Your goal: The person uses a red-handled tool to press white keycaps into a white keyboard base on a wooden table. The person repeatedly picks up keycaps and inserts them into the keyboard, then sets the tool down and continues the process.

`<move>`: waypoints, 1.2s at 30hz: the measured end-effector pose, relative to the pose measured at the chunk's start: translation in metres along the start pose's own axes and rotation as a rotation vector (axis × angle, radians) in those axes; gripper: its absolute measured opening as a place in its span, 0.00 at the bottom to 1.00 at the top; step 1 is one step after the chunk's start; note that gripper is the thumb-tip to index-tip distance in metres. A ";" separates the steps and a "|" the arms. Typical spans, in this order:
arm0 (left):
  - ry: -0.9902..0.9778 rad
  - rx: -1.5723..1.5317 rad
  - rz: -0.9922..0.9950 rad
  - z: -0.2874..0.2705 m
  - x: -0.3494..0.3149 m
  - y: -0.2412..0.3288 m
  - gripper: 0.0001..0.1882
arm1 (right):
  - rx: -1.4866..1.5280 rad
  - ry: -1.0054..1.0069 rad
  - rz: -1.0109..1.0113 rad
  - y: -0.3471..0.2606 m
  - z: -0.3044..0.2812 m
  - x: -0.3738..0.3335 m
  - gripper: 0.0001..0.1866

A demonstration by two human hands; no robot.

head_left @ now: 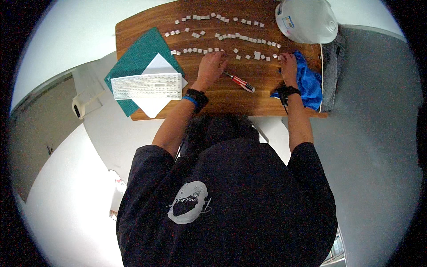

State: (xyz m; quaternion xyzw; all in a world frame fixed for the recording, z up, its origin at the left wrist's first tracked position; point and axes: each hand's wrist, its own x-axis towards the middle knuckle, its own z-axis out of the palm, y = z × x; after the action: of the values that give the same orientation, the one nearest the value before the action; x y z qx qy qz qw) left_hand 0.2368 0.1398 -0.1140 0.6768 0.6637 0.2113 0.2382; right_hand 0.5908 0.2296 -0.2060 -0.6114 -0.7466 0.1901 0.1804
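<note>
Small white keycaps [249, 40] lie in three uneven rows across the wooden table. My left hand [212, 66] rests at the near row with its fingers bent together; what is under the fingertips, if anything, is hidden. At the right end of that row, my right hand [289, 66] has its fingers closed at a keycap [280, 57]. Between the hands, nearer my left one, lies a screwdriver [242, 83] with a red, white and black handle. To the left is a white keyboard [129, 86], lying on a white sheet [153, 107].
Under the sheet and keyboard is a green cutting mat [153, 40], set askew. A crumpled blue cloth [309, 84] lies beside my right wrist. A whitish translucent container [307, 22] stands at the far right corner of the wooden table [213, 100].
</note>
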 end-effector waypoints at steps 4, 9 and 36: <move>0.142 -0.099 -0.163 -0.011 -0.040 -0.057 0.16 | 0.021 0.171 0.024 -0.042 -0.016 -0.007 0.13; 0.488 -0.056 -0.538 -0.046 -0.104 -0.127 0.16 | 0.132 -0.051 -0.081 -0.111 -0.014 -0.022 0.15; 0.766 -1.866 -0.814 -0.050 -0.198 -0.211 0.27 | 0.169 -0.704 -0.220 -0.197 0.055 -0.047 0.18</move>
State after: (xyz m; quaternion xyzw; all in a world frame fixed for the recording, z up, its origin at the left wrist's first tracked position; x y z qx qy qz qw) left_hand 0.0324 -0.0551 -0.1952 -0.1525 0.4463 0.7345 0.4879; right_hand 0.4052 0.1441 -0.1558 -0.4078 -0.8058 0.4289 -0.0181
